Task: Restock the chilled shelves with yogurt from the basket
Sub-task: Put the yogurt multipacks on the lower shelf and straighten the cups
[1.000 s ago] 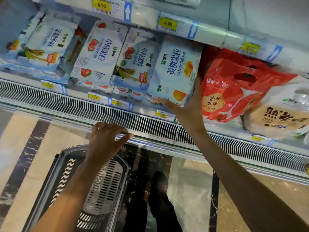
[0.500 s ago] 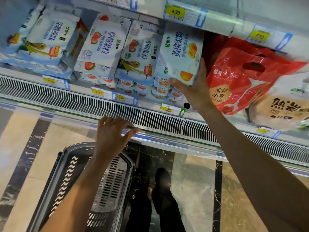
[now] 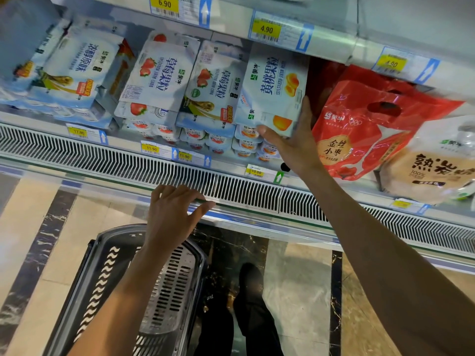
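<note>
Chilled shelf: the white chilled shelf (image 3: 77, 150) with the slotted grille along its front looked the same as a second before, packed with yogurt from end to end.
Basket: the grey-and-black plastic basket (image 3: 100, 291) sat on the floor right under the left arm. I couldn't spot any yogurt in the bit that showed.
Red bag: the glossy red plastic bag (image 3: 359, 129) stood just right of the gap and hadn't moved.
Peach pack: the white-and-blue cardboard peach yogurt pack (image 3: 275, 88) was the only thing that changed. It had been nudged a little further up and back, and now leaned on the loose peach cups, touching the strawberry pack (image 3: 216, 83) on its left.
Right hand: the right hand (image 3: 295, 147) still held the pack's lower right corner, thumb tucked under the front edge and fingers up along the side.
Left hand: the left hand (image 3: 169, 217) stayed put, fingers hooked over the metal front rail (image 3: 257, 222), carrying nothing.
What it means: honestly the pack looked about seated, so I'd guess letting go and reaching back down to the basket was all that was left for this one.
</note>
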